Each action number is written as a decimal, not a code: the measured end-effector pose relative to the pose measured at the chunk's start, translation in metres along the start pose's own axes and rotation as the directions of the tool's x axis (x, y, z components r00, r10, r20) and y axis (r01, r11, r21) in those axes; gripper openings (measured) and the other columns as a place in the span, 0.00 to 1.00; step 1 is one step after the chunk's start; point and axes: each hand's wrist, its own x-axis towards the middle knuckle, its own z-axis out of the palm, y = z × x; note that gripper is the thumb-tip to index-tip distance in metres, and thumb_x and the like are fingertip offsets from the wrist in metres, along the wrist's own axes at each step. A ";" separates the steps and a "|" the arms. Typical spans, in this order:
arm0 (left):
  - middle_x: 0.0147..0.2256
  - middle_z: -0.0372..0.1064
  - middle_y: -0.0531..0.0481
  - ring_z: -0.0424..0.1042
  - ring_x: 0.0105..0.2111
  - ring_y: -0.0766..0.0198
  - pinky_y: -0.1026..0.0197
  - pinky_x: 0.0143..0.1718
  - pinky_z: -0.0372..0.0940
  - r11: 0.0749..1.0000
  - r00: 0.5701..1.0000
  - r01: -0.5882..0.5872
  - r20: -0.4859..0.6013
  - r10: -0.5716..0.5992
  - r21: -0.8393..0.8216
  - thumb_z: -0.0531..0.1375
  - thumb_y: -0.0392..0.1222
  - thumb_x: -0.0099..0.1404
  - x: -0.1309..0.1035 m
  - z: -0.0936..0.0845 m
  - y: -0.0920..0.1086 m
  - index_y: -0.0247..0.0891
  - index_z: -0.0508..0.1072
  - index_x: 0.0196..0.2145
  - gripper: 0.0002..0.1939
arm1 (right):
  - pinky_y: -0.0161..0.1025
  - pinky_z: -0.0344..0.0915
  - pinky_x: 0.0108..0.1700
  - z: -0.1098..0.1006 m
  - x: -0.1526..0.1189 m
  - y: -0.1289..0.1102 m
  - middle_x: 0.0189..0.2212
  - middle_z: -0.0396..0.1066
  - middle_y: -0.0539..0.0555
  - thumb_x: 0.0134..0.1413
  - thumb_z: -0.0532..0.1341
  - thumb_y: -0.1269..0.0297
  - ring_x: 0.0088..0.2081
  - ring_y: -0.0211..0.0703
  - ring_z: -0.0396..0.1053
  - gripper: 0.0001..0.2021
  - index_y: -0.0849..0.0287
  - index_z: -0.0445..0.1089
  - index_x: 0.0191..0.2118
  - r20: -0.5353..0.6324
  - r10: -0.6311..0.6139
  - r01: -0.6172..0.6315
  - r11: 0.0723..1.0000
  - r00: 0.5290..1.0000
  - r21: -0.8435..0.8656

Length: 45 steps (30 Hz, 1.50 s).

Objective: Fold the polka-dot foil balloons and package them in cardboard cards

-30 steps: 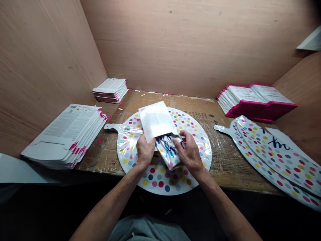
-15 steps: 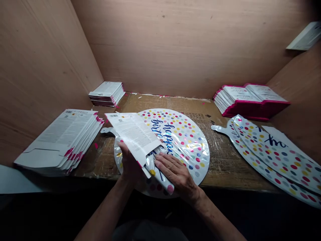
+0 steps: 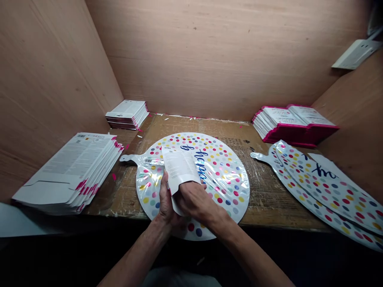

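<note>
A white printed envelope [image 3: 181, 165] is held above a round foil balloon with coloured dots [image 3: 230, 175], which lies flat on the brown worktop. My left hand [image 3: 166, 199] is wrapped round the envelope's left side and underside. The fingers of my right hand [image 3: 191, 199] reach inside its near opening, which bulges around them; what they hold in there, if anything, is hidden. Blue lettering shows on the balloon beside the envelope, and its tail points left.
White envelopes [image 3: 66, 163] are stacked at the left, with a smaller stack [image 3: 127, 111] behind. Pink-edged packets [image 3: 293, 121] stand at the back right. More dotted balloons [image 3: 329, 187] overhang the right front edge. Wooden panels [image 3: 209, 56] enclose the worktop [image 3: 260, 199].
My right hand has moved from the folded balloon at the envelope's mouth to inside the envelope. The folded balloon is no longer visible. The envelope has turned more upright and moved right.
</note>
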 end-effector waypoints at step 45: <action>0.57 0.66 0.37 0.59 0.62 0.50 0.43 0.61 0.58 -0.347 0.614 -0.738 0.789 0.011 0.579 0.55 0.42 0.68 0.031 -0.026 -0.006 0.37 0.74 0.48 0.14 | 0.49 0.66 0.54 -0.048 -0.131 0.050 0.51 0.71 0.63 0.63 0.59 0.57 0.54 0.50 0.67 0.16 0.60 0.70 0.52 -0.082 -0.226 0.211 0.965 0.971 -0.157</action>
